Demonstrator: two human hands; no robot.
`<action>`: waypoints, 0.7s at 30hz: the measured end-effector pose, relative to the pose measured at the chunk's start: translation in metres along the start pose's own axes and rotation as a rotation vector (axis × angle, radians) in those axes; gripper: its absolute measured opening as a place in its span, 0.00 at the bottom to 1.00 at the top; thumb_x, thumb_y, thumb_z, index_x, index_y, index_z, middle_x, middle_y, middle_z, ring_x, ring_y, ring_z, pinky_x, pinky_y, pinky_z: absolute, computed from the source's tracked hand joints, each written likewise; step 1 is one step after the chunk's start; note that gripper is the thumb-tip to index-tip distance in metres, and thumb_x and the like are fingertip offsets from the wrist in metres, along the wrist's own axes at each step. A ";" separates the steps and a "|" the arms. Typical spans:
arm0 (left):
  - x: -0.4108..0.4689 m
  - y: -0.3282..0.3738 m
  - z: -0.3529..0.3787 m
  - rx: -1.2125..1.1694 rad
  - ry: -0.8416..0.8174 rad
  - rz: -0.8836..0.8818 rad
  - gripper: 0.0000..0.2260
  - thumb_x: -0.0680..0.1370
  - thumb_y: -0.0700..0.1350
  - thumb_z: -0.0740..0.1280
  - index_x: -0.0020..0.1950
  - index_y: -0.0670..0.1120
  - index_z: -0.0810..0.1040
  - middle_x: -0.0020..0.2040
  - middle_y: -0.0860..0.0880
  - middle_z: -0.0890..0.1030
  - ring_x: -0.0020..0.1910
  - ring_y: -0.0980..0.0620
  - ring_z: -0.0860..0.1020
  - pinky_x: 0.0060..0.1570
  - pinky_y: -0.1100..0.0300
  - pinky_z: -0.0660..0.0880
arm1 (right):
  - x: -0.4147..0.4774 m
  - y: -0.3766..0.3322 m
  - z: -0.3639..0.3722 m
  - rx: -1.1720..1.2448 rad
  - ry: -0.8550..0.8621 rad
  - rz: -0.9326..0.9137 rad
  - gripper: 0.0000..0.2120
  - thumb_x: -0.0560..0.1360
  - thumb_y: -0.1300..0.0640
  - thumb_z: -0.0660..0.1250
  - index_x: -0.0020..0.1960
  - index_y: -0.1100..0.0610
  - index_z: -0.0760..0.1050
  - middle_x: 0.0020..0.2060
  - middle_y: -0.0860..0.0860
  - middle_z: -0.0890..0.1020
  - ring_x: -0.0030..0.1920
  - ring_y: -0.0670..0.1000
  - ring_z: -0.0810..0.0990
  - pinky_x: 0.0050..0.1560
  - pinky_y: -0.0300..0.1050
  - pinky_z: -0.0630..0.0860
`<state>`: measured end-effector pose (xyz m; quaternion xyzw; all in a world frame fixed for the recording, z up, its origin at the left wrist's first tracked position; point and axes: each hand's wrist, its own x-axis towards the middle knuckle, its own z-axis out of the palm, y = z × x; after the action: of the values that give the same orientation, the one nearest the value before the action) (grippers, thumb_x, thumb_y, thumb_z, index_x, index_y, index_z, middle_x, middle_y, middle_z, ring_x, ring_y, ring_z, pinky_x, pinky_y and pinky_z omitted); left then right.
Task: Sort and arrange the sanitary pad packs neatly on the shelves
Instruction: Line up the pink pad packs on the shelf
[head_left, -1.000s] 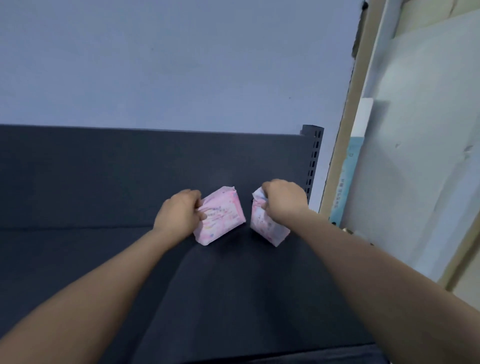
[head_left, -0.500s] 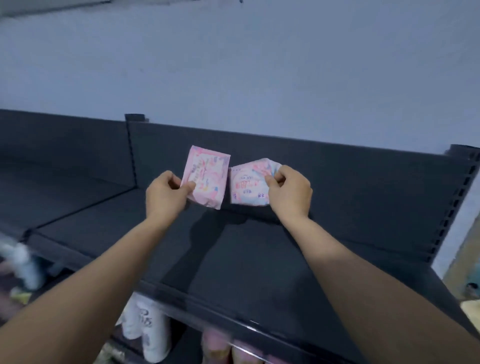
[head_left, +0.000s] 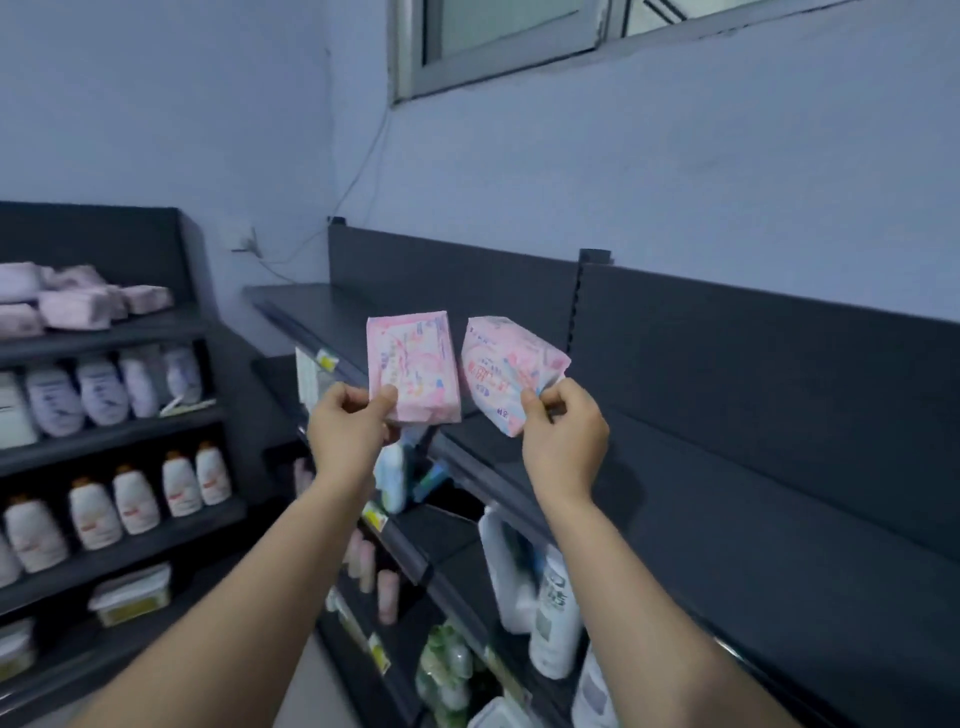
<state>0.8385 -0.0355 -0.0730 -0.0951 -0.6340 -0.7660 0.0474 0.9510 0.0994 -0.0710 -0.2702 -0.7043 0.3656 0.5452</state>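
I hold two sanitary pad packs up in the air in front of the dark top shelf (head_left: 727, 493). My left hand (head_left: 350, 431) pinches the lower edge of a pink pack (head_left: 413, 364), which stands upright. My right hand (head_left: 563, 441) pinches the bottom corner of a paler pink and white pack (head_left: 506, 371), tilted to the right. The two packs sit side by side, a small gap between them. A pile of several pink packs (head_left: 78, 301) lies on the top of the left shelving unit.
The left shelving unit (head_left: 114, 436) carries rows of white bottles (head_left: 119, 499). Below the top shelf stand white bottles (head_left: 553, 613) and small pink bottles (head_left: 371, 566). A window frame (head_left: 498, 47) is set high in the grey wall, and a cable hangs from it.
My view has swung left, away from the right end of the shelf. Both hands lifted the packs off the shelf surface and hold them upright in the air.
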 end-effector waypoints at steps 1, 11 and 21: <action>0.012 -0.003 -0.015 -0.005 0.032 0.011 0.16 0.75 0.41 0.71 0.34 0.45 0.66 0.31 0.43 0.73 0.24 0.52 0.72 0.30 0.58 0.72 | -0.010 -0.005 0.023 0.021 -0.012 -0.007 0.18 0.74 0.59 0.70 0.31 0.52 0.64 0.33 0.50 0.76 0.33 0.47 0.71 0.38 0.42 0.64; 0.106 -0.027 -0.150 -0.055 0.250 -0.037 0.11 0.76 0.41 0.70 0.36 0.45 0.70 0.33 0.46 0.75 0.31 0.50 0.72 0.39 0.51 0.72 | -0.090 -0.052 0.200 0.193 -0.106 -0.023 0.14 0.71 0.62 0.72 0.32 0.55 0.69 0.32 0.48 0.75 0.36 0.51 0.74 0.38 0.43 0.65; 0.179 -0.055 -0.215 -0.136 0.402 -0.082 0.10 0.76 0.41 0.70 0.38 0.44 0.72 0.39 0.44 0.79 0.38 0.46 0.77 0.52 0.43 0.79 | -0.113 -0.060 0.326 0.294 -0.246 -0.018 0.14 0.71 0.61 0.73 0.32 0.54 0.70 0.33 0.52 0.78 0.35 0.52 0.76 0.39 0.39 0.68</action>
<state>0.6343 -0.2272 -0.1274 0.0824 -0.5620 -0.8118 0.1352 0.6666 -0.0953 -0.1318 -0.1345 -0.7071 0.4898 0.4920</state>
